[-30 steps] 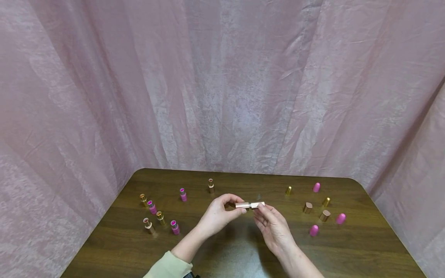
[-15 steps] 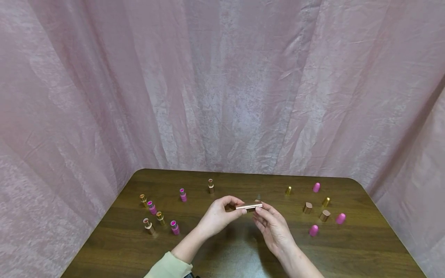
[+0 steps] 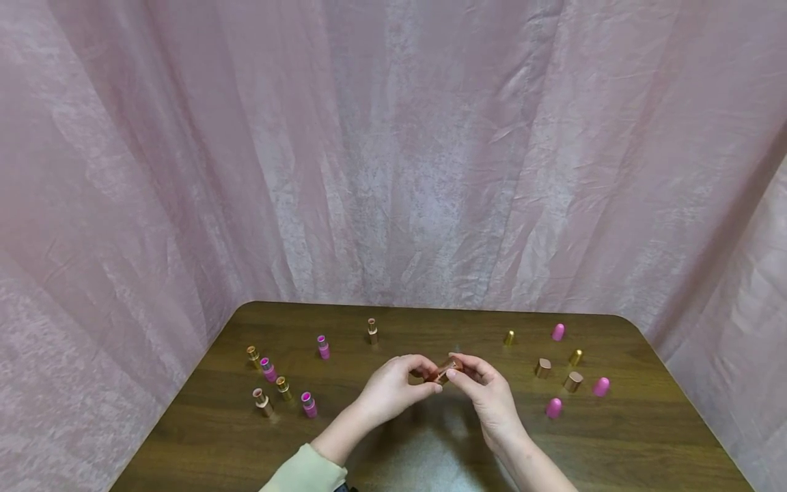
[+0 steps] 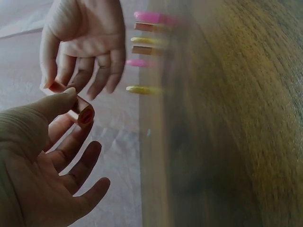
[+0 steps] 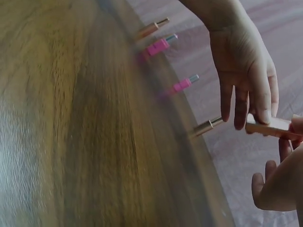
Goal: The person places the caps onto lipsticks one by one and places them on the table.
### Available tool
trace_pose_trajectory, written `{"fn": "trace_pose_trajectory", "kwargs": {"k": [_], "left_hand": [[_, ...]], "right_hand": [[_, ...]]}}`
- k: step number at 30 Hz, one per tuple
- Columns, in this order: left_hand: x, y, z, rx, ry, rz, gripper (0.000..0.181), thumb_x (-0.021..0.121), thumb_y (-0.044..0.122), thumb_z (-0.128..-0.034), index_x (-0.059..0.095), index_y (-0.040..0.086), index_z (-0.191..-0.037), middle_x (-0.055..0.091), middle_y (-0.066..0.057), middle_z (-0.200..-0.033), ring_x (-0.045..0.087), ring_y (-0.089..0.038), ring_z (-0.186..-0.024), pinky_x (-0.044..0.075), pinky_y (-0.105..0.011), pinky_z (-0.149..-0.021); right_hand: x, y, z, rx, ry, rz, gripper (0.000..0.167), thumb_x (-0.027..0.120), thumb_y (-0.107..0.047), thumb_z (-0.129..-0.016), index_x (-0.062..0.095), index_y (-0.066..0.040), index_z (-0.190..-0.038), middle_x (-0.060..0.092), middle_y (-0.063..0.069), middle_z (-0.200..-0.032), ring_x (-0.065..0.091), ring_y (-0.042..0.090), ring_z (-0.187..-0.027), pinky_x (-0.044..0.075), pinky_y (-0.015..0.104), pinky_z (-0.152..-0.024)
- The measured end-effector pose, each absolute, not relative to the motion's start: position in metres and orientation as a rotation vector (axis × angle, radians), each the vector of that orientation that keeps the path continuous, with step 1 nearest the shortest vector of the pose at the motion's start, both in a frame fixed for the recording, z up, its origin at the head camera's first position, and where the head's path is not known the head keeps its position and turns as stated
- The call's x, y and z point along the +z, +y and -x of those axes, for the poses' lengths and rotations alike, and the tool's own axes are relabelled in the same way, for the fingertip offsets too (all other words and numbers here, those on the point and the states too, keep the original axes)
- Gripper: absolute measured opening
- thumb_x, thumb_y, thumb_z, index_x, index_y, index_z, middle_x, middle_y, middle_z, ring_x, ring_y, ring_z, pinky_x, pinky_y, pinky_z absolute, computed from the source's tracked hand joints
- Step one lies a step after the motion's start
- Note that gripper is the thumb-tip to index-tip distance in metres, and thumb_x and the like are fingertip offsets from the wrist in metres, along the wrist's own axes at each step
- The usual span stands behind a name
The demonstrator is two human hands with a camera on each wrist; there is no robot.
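A rose-gold tube (image 3: 447, 370) is held tilted above the table between both hands, with no gap visible along it. My left hand (image 3: 393, 393) pinches its left end between thumb and fingers; my right hand (image 3: 492, 400) pinches the other end. In the left wrist view the tube (image 4: 80, 109) shows its end face beside the left thumb, and the left hand's other fingers are spread. The right wrist view shows the tube (image 5: 270, 126) with both hands' fingertips on it.
On the wooden table (image 3: 424, 465), several open tube bases stand at left, among them a pink one (image 3: 309, 404) and a rose-gold one (image 3: 372, 331). Several caps stand at right, including pink (image 3: 554, 408), gold (image 3: 509, 337) and rose-gold (image 3: 573, 381) ones. Pink curtain (image 3: 393, 150) hangs behind.
Two rose-gold pieces with a gap between them came together into one tube. The tube then turned from nearly level to slanted, its right end higher in the head view, and both hands shifted slightly.
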State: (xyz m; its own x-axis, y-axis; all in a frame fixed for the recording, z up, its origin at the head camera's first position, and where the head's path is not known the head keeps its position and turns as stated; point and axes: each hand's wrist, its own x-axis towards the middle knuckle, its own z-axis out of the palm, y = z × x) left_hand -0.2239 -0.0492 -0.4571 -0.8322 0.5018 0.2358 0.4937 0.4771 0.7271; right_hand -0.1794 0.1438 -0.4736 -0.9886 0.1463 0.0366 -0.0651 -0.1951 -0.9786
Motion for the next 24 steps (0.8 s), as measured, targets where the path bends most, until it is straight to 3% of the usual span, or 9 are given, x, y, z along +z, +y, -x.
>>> {"fn": "trace_pose_trajectory", "kwargs": {"k": [8,14,19,24], "left_hand": [[-0.469,-0.035,0.234,1.184,2.792,-0.926,0.017,0.081,0.034,-0.0880,0.074,0.028,-0.102,0.066,0.018,-0.097,0.060,-0.008,-0.098,0.048,-0.031,-0.085],[-0.480,-0.027,0.244,1.146,2.775,-0.883,0.016,0.081,0.034,-0.0887,0.073,0.027,-0.101,0.069,0.019,-0.095,0.061,-0.014,-0.099,0.048,-0.033,-0.084],[-0.487,-0.021,0.253,1.111,2.792,-0.837,0.016,0.081,0.032,-0.0872,0.073,0.026,-0.100,0.068,0.020,-0.091,0.060,-0.012,-0.095,0.047,-0.030,-0.078],[-0.489,-0.013,0.262,1.063,2.816,-0.848,0.017,0.082,0.029,-0.0863,0.072,0.024,-0.099,0.067,0.020,-0.088,0.060,-0.009,-0.090,0.047,-0.029,-0.076]], "right_hand": [[-0.471,0.162,0.175,2.150,-2.104,-0.022,0.039,0.077,-0.009,-0.091,0.067,-0.002,-0.128,0.070,0.013,-0.121,0.065,0.016,-0.108,0.051,0.027,-0.092],[-0.469,0.189,0.168,1.885,-2.288,-0.087,0.033,0.074,-0.017,-0.096,0.069,-0.006,-0.126,0.071,0.009,-0.121,0.065,0.016,-0.109,0.051,0.024,-0.092],[-0.467,0.216,0.159,1.369,-2.514,-0.191,0.027,0.074,-0.028,-0.096,0.073,-0.016,-0.121,0.070,-0.003,-0.121,0.058,0.020,-0.119,0.045,0.043,-0.100],[-0.467,0.240,0.149,0.933,-2.547,-0.330,0.030,0.079,-0.029,-0.091,0.073,-0.021,-0.119,0.069,-0.003,-0.122,0.053,0.031,-0.127,0.039,0.055,-0.100]]}}
